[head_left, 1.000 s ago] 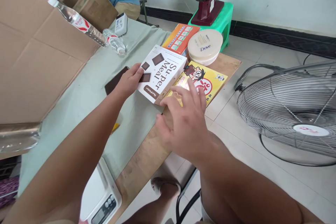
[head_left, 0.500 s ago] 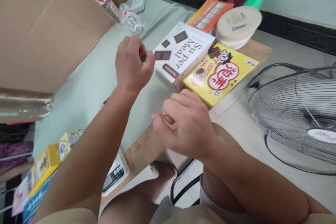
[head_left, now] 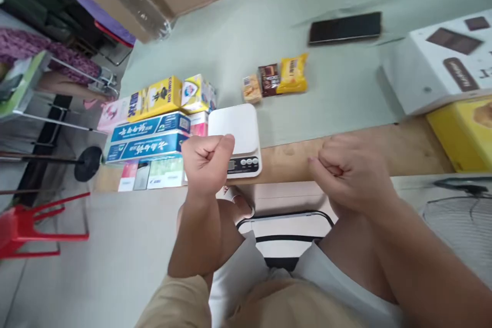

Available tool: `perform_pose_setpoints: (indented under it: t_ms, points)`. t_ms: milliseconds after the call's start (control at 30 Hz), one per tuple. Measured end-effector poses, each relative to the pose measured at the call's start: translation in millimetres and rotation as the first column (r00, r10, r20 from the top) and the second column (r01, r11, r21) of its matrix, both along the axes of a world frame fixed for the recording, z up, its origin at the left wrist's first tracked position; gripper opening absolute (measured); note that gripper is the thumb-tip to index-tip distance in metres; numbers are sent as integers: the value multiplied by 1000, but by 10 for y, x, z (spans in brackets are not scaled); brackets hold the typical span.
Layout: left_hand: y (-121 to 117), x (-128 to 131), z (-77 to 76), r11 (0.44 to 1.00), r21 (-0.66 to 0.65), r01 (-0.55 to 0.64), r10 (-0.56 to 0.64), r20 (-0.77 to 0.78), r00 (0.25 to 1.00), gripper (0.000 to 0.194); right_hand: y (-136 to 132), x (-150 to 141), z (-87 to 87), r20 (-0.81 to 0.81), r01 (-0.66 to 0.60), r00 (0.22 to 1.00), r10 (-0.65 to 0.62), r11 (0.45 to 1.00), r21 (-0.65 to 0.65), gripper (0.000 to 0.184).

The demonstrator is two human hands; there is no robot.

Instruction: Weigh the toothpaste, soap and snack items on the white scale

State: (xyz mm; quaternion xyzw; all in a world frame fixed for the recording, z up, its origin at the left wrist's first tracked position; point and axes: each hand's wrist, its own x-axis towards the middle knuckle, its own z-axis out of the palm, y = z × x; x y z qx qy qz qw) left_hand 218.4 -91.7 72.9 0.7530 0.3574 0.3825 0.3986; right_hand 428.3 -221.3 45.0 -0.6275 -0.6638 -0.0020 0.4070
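Observation:
My left hand (head_left: pixel 207 164) is closed in a fist over the front of a white kitchen scale (head_left: pixel 234 128), hiding part of its display. Nothing shows between its fingers. My right hand (head_left: pixel 349 171), also a fist, hovers by the table's wooden front edge, with nothing visible in it. Beyond the scale lie three small snacks in a row: a clear-wrapped tan one (head_left: pixel 251 88), a brown packet (head_left: pixel 269 79) and a yellow packet (head_left: pixel 292 74). A black phone (head_left: pixel 345 28) lies farther back.
Left of the scale are blue toothpaste boxes (head_left: pixel 148 146), a yellow box (head_left: pixel 156 98) and several smaller boxes. At right stand a white box (head_left: pixel 418 77) and a yellow box (head_left: pixel 453 133). A fan (head_left: pixel 461 220) is at lower right, a red stool (head_left: pixel 38 230) at far left.
The view has swung left and down, bringing the scale, snacks and phone into sight. My left hand has come back from near the white box to the scale; both hands stay closed.

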Motion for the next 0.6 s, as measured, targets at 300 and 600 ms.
perform_pose_setpoints:
  t_ms: [300, 600]
  points:
    - [377, -1022, 144, 976, -125, -178, 196, 157, 968, 65, 526, -584, -134, 82, -159, 982, 172, 977, -145, 49]
    - [733, -1935, -85, 786, -327, -525, 618, 417, 666, 54, 1020, -1209, 19, -55, -417, 909, 414, 895, -159, 48]
